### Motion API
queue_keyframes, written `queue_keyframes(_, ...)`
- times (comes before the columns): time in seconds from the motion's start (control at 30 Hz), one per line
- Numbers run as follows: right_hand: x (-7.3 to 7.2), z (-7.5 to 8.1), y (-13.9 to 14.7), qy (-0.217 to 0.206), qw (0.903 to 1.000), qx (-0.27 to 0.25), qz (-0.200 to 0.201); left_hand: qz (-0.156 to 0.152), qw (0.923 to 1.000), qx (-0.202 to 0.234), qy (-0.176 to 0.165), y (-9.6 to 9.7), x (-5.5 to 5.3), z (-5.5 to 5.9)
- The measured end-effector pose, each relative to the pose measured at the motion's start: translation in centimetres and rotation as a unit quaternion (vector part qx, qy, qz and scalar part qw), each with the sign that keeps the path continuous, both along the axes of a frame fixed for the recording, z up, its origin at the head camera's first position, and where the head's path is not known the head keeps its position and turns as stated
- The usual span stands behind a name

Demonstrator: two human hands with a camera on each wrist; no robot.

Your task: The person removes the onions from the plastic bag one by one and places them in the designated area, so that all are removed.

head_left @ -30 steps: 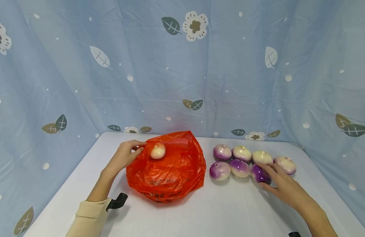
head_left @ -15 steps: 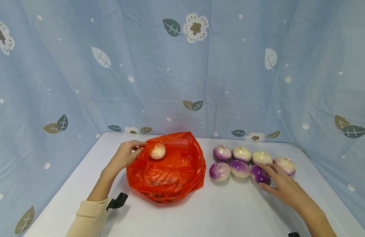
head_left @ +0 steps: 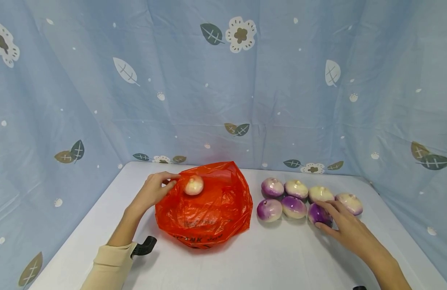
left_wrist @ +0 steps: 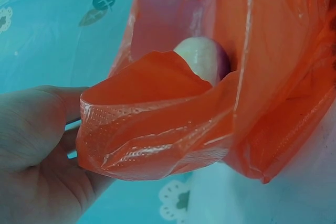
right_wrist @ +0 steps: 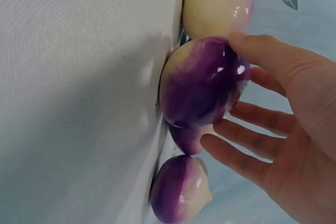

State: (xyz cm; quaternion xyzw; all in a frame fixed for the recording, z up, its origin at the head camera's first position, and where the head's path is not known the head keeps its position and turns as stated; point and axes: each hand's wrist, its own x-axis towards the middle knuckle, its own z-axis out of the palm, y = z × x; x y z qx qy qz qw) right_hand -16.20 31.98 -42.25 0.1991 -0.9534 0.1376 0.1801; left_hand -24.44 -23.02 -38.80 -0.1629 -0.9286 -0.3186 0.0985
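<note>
In the head view, my left hand (head_left: 159,188) holds the left edge of a red plastic bag (head_left: 205,209), whose mouth gapes open. One glossy white-and-purple turnip (head_left: 194,185) lies inside, partly screened by a fold of film in the left wrist view. On the right, my right hand (head_left: 348,229) is at a dark purple turnip (head_left: 320,214), thumb on the near side and index finger over the far side. The right wrist view shows the thumb tip at that turnip's (right_wrist: 205,82) edge, with the other fingers spread behind it.
Several more turnips stand close together in two rows, among them a pale one (head_left: 321,194) behind the purple one and another (head_left: 349,203) beside my right hand. All rest on a white tabletop (head_left: 267,257). A blue patterned curtain (head_left: 194,100) encloses the back and sides.
The right thumb has come slightly in over the purple turnip. The left hand and the bag have kept their place.
</note>
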Motion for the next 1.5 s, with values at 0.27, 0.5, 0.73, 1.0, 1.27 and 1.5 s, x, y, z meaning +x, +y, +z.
queue_keyframes(0.27, 0.4, 0.5, -0.3, 0.012, 0.9998, -0.011, 0.006, 0.000, 1.0000, -0.001, -0.002, 0.0, -0.1, -0.1)
queue_keyframes(0.5, 0.1, 1.4, -1.7, 0.058, 0.9978, 0.004, 0.030, 0.000, 1.0000, -0.004, 0.004, -0.3, -0.1, -0.1)
queue_keyframes(0.73, 0.0, 2.6, -3.6, 0.042, 0.9983, 0.005, 0.039, -0.005, 0.9999, -0.003, 0.009, -0.2, -0.1, 0.0)
queue_keyframes(1.0, -0.7, 3.1, -6.0, 0.028, 0.9983, -0.001, 0.052, -0.004, 0.9999, -0.003, 0.011, 0.0, 0.0, 0.1)
queue_keyframes(1.27, -1.3, 3.6, -8.7, 0.009, 0.9977, 0.002, 0.068, -0.003, 0.9999, -0.005, 0.014, -0.1, -0.1, 0.1)
queue_keyframes(1.5, -1.7, 3.6, -11.1, -0.006, 0.9967, 0.007, 0.081, -0.006, 0.9999, 0.000, 0.013, -0.2, 0.0, 0.1)
